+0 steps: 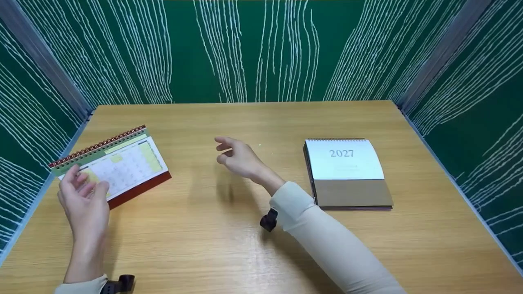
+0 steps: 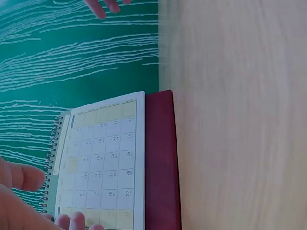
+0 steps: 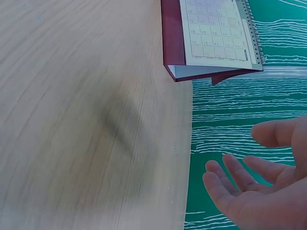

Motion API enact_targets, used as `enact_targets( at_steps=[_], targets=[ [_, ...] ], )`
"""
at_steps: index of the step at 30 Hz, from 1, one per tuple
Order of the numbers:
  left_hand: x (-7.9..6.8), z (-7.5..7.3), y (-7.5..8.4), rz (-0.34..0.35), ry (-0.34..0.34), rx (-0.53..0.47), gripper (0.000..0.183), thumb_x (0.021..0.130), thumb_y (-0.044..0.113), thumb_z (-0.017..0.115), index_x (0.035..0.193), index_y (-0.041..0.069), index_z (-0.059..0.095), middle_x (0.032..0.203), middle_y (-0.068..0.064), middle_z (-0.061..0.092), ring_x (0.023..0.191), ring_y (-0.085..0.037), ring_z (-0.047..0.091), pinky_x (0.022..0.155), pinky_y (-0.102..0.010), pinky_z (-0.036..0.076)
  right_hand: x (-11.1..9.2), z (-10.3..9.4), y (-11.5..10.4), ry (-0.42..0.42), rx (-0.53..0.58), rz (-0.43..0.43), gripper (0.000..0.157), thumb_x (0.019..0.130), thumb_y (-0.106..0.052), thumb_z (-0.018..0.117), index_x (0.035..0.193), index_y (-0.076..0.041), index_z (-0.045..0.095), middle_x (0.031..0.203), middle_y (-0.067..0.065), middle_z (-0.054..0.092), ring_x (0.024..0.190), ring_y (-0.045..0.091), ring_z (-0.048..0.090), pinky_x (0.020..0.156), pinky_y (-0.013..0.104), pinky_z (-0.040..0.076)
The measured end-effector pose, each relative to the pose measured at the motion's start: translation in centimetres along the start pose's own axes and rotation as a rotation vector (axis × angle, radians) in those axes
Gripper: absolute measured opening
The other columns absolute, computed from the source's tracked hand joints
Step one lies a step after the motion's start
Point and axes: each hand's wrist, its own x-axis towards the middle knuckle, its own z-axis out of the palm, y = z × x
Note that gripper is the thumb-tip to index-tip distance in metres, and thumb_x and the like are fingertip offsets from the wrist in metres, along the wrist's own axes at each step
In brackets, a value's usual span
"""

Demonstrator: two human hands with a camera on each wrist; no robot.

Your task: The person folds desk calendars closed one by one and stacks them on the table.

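A desk calendar (image 1: 126, 165) with a red base, a copper-coloured spiral and a month page stands at an angle on the left of the table. My left hand (image 1: 83, 200) is at its left end, fingers loosely bent in front of the page; whether they touch it cannot be told. In the left wrist view the fingertips (image 2: 76, 221) overlap the page's lower edge. Over the middle of the table hovers my right hand (image 1: 241, 159), fingers relaxed and apart, holding nothing. A second desk calendar (image 1: 347, 163), marked 2027, stands to the right of that hand.
The wooden table (image 1: 229, 257) ends at a green wall (image 1: 278, 49) with white wavy lines behind, and similar panels rise at both sides. Each wrist wears a black device, such as the right one (image 1: 268, 220).
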Motion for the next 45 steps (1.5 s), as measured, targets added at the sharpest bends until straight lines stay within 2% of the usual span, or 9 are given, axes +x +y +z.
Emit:
enact_targets(
  at_steps=[8, 14, 23, 30, 34, 40, 45],
  targets=[
    [0.0, -0.9, -0.6, -0.02, 0.099, -0.095, 0.072, 0.107, 0.011, 0.057, 0.166, 0.034, 0.022, 0.158, 0.008, 0.023, 0.135, -0.005, 0.03, 0.117, -0.02, 0.03, 0.8, 0.7, -1.3, -0.017, -0.016, -0.01, 0.058, 0.103, -0.009, 0.058, 0.16, -0.009, 0.047, 0.148, 0.014, 0.06, 0.131, 0.027, 0.061, 0.105, 0.037, 0.056],
    [0.4, -1.1, -0.6, -0.038, 0.155, -0.154, 0.073, 0.106, 0.008, 0.055, 0.165, 0.033, 0.02, 0.156, 0.01, 0.018, 0.13, -0.002, 0.025, 0.113, -0.018, 0.027, 1.7, 1.9, -3.3, -0.042, -0.02, -0.005, 0.058, 0.103, -0.009, 0.059, 0.16, -0.01, 0.047, 0.147, 0.013, 0.06, 0.129, 0.025, 0.062, 0.103, 0.036, 0.056],
    [1.1, -1.2, -1.2, -0.081, 0.098, -0.201, 0.073, 0.106, 0.009, 0.054, 0.165, 0.034, 0.019, 0.158, 0.009, 0.015, 0.132, -0.003, 0.028, 0.115, -0.022, 0.033, 3.6, 3.8, -6.1, -0.079, -0.042, 0.014, 0.058, 0.104, -0.011, 0.06, 0.16, -0.014, 0.048, 0.146, 0.009, 0.061, 0.126, 0.022, 0.062, 0.102, 0.035, 0.057],
    [1.4, -1.4, -1.3, -0.101, 0.054, -0.25, 0.074, 0.106, 0.007, 0.052, 0.166, 0.036, 0.019, 0.161, 0.006, 0.012, 0.134, -0.007, 0.035, 0.113, -0.022, 0.035, 5.0, 5.7, -7.5, -0.122, 0.004, 0.087, 0.057, 0.105, -0.02, 0.062, 0.16, -0.018, 0.049, 0.148, 0.003, 0.06, 0.126, 0.018, 0.06, 0.109, 0.04, 0.053],
    [1.4, -1.3, -1.3, -0.106, 0.034, -0.249, 0.075, 0.107, 0.007, 0.05, 0.167, 0.039, 0.019, 0.162, 0.006, 0.01, 0.135, -0.008, 0.035, 0.113, -0.023, 0.034, 5.6, 6.4, -8.3, -0.129, 0.046, 0.123, 0.058, 0.105, -0.027, 0.062, 0.161, -0.022, 0.048, 0.155, 0.0, 0.056, 0.134, 0.018, 0.057, 0.115, 0.042, 0.048],
    [1.4, -1.4, -1.3, -0.119, 0.024, -0.236, 0.074, 0.107, 0.008, 0.048, 0.165, 0.046, 0.021, 0.158, 0.007, 0.012, 0.14, -0.011, 0.036, 0.118, -0.028, 0.034, 6.3, 7.3, -9.0, -0.135, 0.11, 0.181, 0.061, 0.105, -0.041, 0.06, 0.163, -0.029, 0.044, 0.166, -0.011, 0.044, 0.153, 0.017, 0.04, 0.126, 0.049, 0.034],
    [1.3, -1.3, -1.6, -0.11, 0.011, -0.241, 0.077, 0.107, 0.007, 0.048, 0.164, 0.051, 0.02, 0.157, 0.008, 0.012, 0.142, -0.013, 0.036, 0.121, -0.031, 0.033, 6.5, 8.0, -9.2, -0.145, 0.119, 0.192, 0.065, 0.104, -0.046, 0.058, 0.164, -0.03, 0.041, 0.168, -0.013, 0.039, 0.156, 0.017, 0.034, 0.128, 0.051, 0.029]
  ],
)
